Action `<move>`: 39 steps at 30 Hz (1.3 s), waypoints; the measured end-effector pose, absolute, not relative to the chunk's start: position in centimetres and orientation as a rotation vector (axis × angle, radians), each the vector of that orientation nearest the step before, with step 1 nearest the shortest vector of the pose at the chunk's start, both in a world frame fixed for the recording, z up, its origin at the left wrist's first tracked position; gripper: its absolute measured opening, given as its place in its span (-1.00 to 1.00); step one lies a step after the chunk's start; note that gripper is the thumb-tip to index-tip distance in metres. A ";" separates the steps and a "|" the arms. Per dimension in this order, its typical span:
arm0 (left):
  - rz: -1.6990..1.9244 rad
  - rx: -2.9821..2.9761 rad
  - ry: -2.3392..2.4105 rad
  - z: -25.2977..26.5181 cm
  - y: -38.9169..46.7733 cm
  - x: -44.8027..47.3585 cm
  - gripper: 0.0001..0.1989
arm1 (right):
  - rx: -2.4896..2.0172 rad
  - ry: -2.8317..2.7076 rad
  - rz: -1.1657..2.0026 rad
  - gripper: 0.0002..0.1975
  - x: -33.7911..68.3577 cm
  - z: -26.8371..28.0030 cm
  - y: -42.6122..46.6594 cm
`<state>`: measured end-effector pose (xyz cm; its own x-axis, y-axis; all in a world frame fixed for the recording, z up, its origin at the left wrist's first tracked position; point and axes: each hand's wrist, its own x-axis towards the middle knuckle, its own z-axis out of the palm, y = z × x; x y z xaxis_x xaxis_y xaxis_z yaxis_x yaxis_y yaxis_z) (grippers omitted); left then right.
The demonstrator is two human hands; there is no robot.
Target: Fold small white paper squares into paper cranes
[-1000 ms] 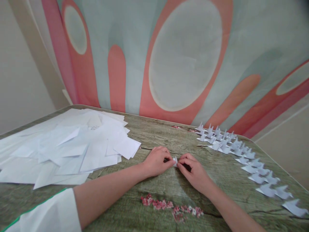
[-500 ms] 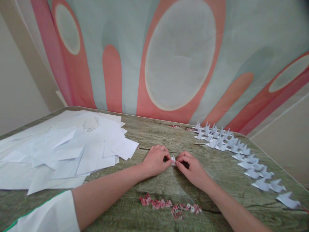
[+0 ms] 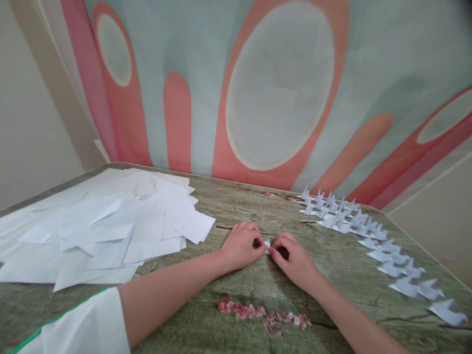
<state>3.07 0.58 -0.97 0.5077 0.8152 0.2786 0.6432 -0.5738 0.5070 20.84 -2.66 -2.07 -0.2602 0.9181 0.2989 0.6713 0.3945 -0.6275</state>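
Between my two hands is a small piece of folded white paper, mostly covered by the fingertips. My left hand pinches its left side with thumb and fingers. From the right, my right hand pinches the other side. The two hands almost meet just above the wooden-patterned table. Several folded white paper birds stand in rows along the table's right side, apart from my right hand.
A wide, loose heap of white paper sheets covers the left part of the table. Pink blossoms show on the tabletop near me. Behind the table's far edge rises a patterned wall covering.
Both hands keep their pinch on the folded paper, with barely any finger movement. The whole view has shifted slightly, so everything appears a little further right.
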 end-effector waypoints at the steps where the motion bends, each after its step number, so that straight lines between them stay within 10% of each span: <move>1: 0.710 2.419 1.216 -1.0 0.6 3.1 -0.87 | -1.354 -2.023 0.500 -0.89 20.8 -2.1 -2.7; 39: 0.430 3.065 1.078 1.2 -3.5 3.4 -0.77 | -1.359 -2.072 0.429 -0.93 20.9 -3.2 -2.4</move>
<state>3.42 -3.53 1.15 0.7502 0.5948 0.2889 0.6303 -0.7753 -0.0404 20.91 -2.35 -3.23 -0.2812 0.9060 0.3165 0.7057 0.4187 -0.5715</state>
